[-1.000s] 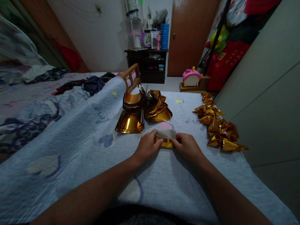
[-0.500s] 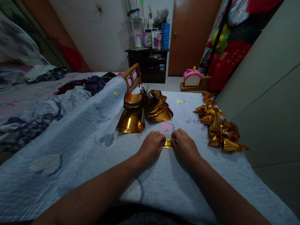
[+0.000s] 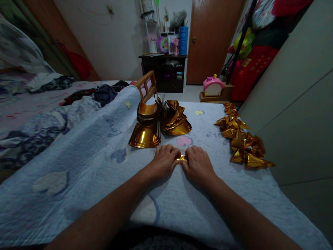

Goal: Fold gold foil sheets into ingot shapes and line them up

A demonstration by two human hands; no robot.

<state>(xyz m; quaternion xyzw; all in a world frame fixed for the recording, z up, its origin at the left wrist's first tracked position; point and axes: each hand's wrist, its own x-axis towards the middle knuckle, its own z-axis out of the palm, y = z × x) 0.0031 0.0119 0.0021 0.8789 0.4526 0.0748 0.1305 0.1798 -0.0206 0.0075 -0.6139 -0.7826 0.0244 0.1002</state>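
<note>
My left hand [image 3: 164, 158] and my right hand [image 3: 197, 161] lie side by side on the pale blue quilt [image 3: 85, 163], fingers curled down over a small piece of gold foil paper [image 3: 181, 158]. Only a sliver of the gold shows between the two hands; the rest is hidden under my fingers. Just beyond my hands stands a fanned stack of gold foil sheets [image 3: 158, 121]. To the right lies a row of several folded gold paper pieces [image 3: 240, 137].
A wooden frame [image 3: 145, 85] sticks up behind the gold stack. Rumpled bedding and clothes [image 3: 52, 104] cover the left. A grey cabinet wall [image 3: 293, 104] runs along the right. A dark shelf unit [image 3: 166, 71], a door and a pink toy [image 3: 212, 85] stand beyond.
The white flap of the paper has been folded down. My hands have closed in toward each other, so the gold piece between them now shows much narrower.
</note>
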